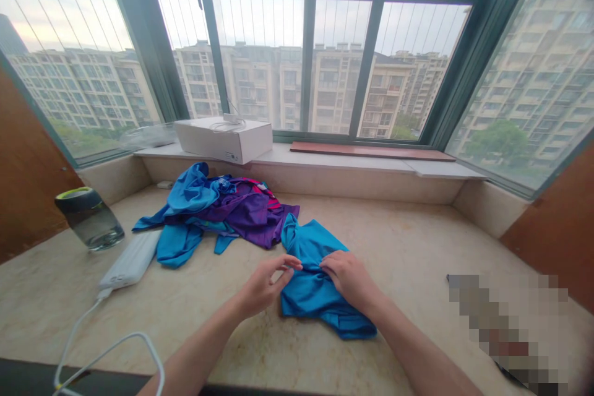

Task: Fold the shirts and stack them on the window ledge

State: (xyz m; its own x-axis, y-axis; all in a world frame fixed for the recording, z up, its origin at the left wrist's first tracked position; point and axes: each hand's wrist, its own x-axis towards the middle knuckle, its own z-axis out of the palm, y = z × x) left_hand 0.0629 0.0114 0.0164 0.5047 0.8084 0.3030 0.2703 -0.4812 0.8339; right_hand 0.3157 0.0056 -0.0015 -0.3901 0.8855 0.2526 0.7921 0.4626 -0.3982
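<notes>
The person's two hands are working at the middle of the bright blue, soft fabric piece (309,298), which is lying rumpled on the beige stone-like worktop (417,247), directly in front of the person. The left hand (262,284) is holding its thumb and forefinger apart, with the fingertips being close to the cloth's left part, but I cannot tell if they are touching it. The right hand (350,275) is resting its bent fingers on the upper right part; whether they are pinching a fold, I cannot tell. The step in hand is seeming to be an adjusting of this fabric, and the next move, in my judgement, is calling for a clear grip on one layer and a gentle pull, without disturbing the loose heap of blue and purple clothes (250,213), which is lying just beyond its far left corner.
</notes>
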